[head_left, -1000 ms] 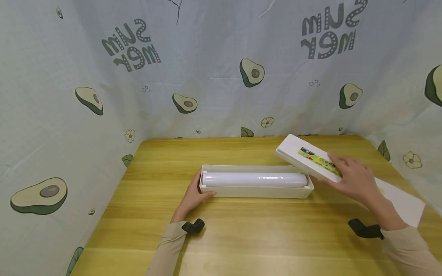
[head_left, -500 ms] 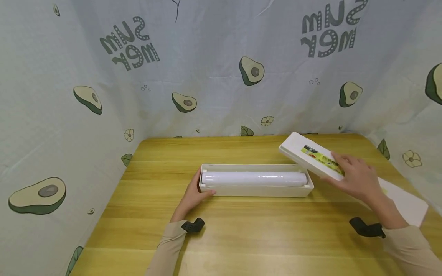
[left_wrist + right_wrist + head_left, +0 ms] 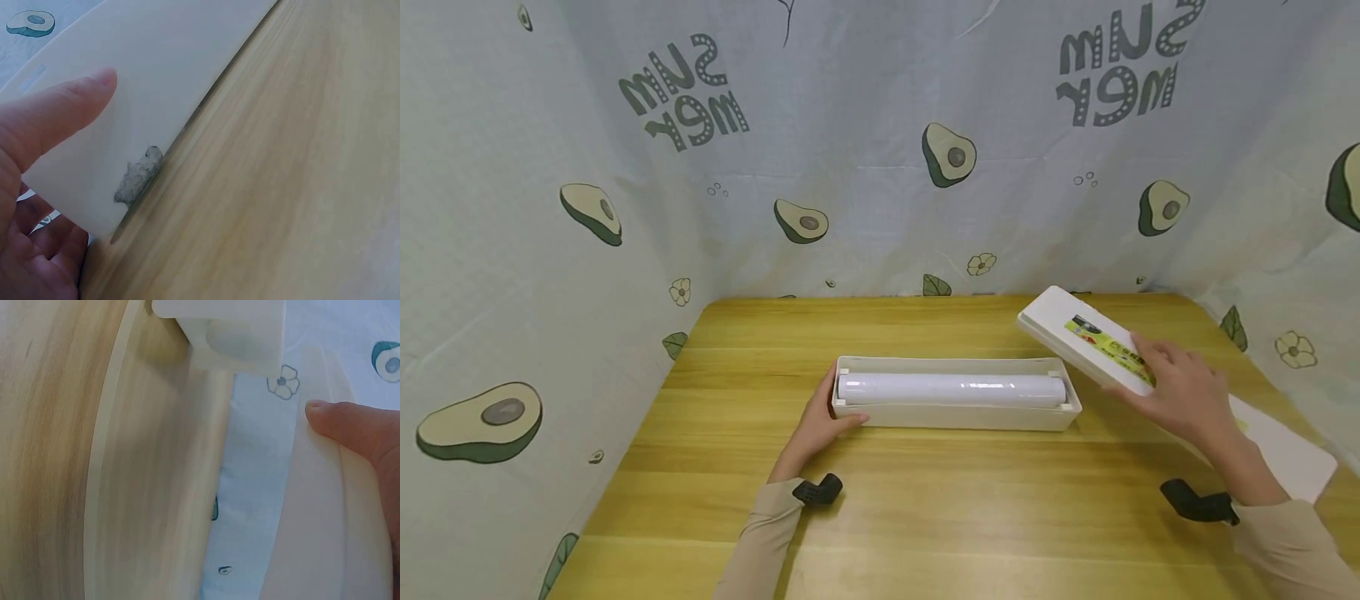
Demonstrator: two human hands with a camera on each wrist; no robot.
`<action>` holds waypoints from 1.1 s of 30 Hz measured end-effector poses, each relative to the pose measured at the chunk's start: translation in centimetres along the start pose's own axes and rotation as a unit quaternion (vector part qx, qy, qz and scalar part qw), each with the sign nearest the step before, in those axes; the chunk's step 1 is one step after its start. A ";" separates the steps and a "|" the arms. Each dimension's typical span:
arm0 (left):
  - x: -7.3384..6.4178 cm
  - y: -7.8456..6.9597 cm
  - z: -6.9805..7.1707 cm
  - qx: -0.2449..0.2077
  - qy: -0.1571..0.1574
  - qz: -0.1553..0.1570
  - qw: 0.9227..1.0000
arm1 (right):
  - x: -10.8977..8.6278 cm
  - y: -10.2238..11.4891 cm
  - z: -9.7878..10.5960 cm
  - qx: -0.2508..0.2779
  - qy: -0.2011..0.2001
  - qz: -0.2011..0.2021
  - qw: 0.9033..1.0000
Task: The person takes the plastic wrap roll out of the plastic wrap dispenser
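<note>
In the head view a long white open-topped box point(image 3: 955, 417) lies crosswise on the table. Inside it sits a white glossy roll point(image 3: 951, 389), probably cling film. My left hand point(image 3: 811, 429) grips the box's left end, its thumb on the front wall and fingers behind. The left wrist view shows that thumb on the white wall, above a grey patch point(image 3: 139, 178) near the bottom edge. My right hand point(image 3: 1183, 396) holds a long white lid point(image 3: 1281, 442) with a yellow-green label point(image 3: 1108, 346). The lid slants, raised beside the box's right end. The right wrist view shows my thumb on the lid.
The wooden table point(image 3: 970, 508) extends in front of and behind the box. A curtain point(image 3: 865, 183) printed with avocados hangs along the back and both sides. A black wrist mount point(image 3: 817, 490) shows on the left sleeve, and another on the right.
The lid in my right hand has moved slightly to the right, away from the box. My left hand and the box have stayed in place.
</note>
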State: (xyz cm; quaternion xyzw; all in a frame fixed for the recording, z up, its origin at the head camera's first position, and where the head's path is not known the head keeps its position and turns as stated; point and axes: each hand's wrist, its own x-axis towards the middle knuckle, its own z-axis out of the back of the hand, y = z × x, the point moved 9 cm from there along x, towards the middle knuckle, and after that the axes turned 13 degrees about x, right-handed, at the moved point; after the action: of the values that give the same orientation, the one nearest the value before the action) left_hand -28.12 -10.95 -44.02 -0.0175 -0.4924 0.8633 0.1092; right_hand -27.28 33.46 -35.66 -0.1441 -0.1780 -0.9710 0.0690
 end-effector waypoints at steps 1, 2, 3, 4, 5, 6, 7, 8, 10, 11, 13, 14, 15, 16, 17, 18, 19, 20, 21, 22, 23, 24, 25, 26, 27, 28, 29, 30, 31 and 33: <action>0.0 0.0 0.0 -0.002 0.001 0.001 1.000 | 0.0 -0.1 0.0 -0.001 -0.001 -0.003 1.000; 0.0 0.0 0.0 -0.001 0.001 -0.001 1.000 | 0.0 -0.2 -0.1 -0.002 -0.001 -0.006 1.000; 0.0 0.0 0.0 -0.001 0.002 -0.001 1.000 | 0.0 -0.4 -0.1 -0.003 -0.001 -0.009 1.000; 0.0 0.0 0.0 -0.003 0.002 -0.001 1.000 | 0.0 -0.5 -0.1 -0.004 -0.001 -0.013 1.000; 0.0 0.1 0.0 -0.003 0.002 -0.001 1.000 | 0.0 -0.7 -0.1 -0.005 0.000 -0.016 1.000; 0.0 0.2 0.0 -0.004 0.002 -0.002 1.000 | 0.1 -0.8 -0.2 -0.007 0.003 -0.020 1.000; 0.1 0.2 0.0 -0.003 0.002 -0.003 1.000 | 0.1 -1.0 -0.2 -0.010 0.006 -0.024 1.000; 0.1 0.3 0.0 0.002 0.001 -0.006 1.000 | 0.1 -1.2 -0.3 -0.011 0.008 -0.027 1.000; 0.4 1.0 -0.1 -0.007 -0.001 -0.002 1.000 | 0.3 -1.4 -0.2 -0.012 0.010 -0.034 0.999; 0.6 1.3 -0.2 -0.006 -0.004 -0.004 1.000 | 0.4 -1.5 -0.2 -0.014 0.011 -0.036 0.999; 1.0 2.1 -0.2 -0.006 -0.010 -0.005 1.000 | 0.6 -1.6 -0.2 -0.014 0.013 -0.039 0.999; 1.2 2.5 -0.2 -0.007 -0.013 -0.007 1.000 | 0.7 -1.6 -0.2 -0.011 0.012 -0.039 0.999; 1.4 2.9 -0.3 -0.011 -0.015 -0.007 1.000 | 0.7 -1.6 -0.2 -0.010 0.013 -0.039 0.999; 1.5 3.0 -0.2 -0.007 -0.018 -0.011 1.000 | 0.8 -1.6 -0.3 -0.010 0.014 -0.039 0.999; 1.5 3.0 -0.3 -0.005 -0.018 -0.015 1.000 | 0.7 -1.6 -0.4 -0.011 0.016 -0.039 0.999; 1.6 3.1 -0.3 -0.005 -0.016 -0.017 1.000 | 0.7 -1.7 -0.5 -0.011 0.018 -0.040 0.999; 1.6 3.1 -0.4 -0.004 -0.014 -0.020 1.000 | 0.6 -1.8 -0.6 -0.011 0.020 -0.042 0.999; 1.7 3.1 -0.4 -0.005 -0.012 -0.023 1.000 | 0.6 -1.9 -0.7 -0.012 0.021 -0.044 0.999; 1.7 3.1 -0.5 -0.007 -0.011 -0.024 1.000 | 0.6 -2.1 -0.8 -0.015 0.024 -0.046 0.999; 1.4 2.6 -0.4 -0.006 -0.009 -0.025 1.000 | 0.5 -2.1 -0.9 -0.014 0.023 -0.048 0.998; 1.2 2.2 -0.3 -0.006 -0.009 -0.026 1.000 | 0.5 -2.3 -1.0 -0.013 0.026 -0.051 0.998; 1.0 1.7 -0.2 -0.004 -0.007 -0.024 1.000 | 0.5 -2.4 -1.1 -0.013 0.027 -0.054 0.998; 0.7 1.3 -0.1 -0.002 -0.006 -0.023 1.000 | 0.5 -2.5 -1.3 -0.013 0.028 -0.056 0.998; 0.5 0.9 0.0 -0.003 -0.006 -0.023 1.000 | 0.5 -2.6 -1.4 -0.012 0.030 -0.059 0.998; 0.3 0.6 0.1 -0.003 -0.006 -0.022 1.000 | 0.4 -2.7 -1.5 -0.009 0.031 -0.062 0.998; 0.3 0.5 0.1 -0.003 -0.005 -0.020 1.000 | 0.4 -2.8 -1.6 -0.008 0.032 -0.064 0.997; 0.4 0.9 -0.1 -0.004 -0.006 -0.019 1.000 | 0.4 -3.0 -1.7 -0.007 0.034 -0.067 0.997; 0.6 1.4 -0.2 -0.005 -0.005 -0.016 1.000 | 0.4 -3.1 -1.8 -0.007 0.033 -0.069 0.997; 0.8 1.9 -0.3 -0.006 -0.008 -0.017 1.000 | 0.5 -3.3 -1.9 -0.004 0.034 -0.070 0.997; 1.1 2.7 -0.4 -0.006 -0.011 -0.015 1.000 | 0.5 -3.5 -1.9 0.000 0.032 -0.070 0.997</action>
State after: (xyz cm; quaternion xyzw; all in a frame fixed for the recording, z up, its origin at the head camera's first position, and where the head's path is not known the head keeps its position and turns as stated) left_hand -29.61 -11.66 -46.46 -0.0013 -0.4992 0.8586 0.1166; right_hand -28.92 35.94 -38.33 -0.0996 -0.1850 -0.9776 0.0061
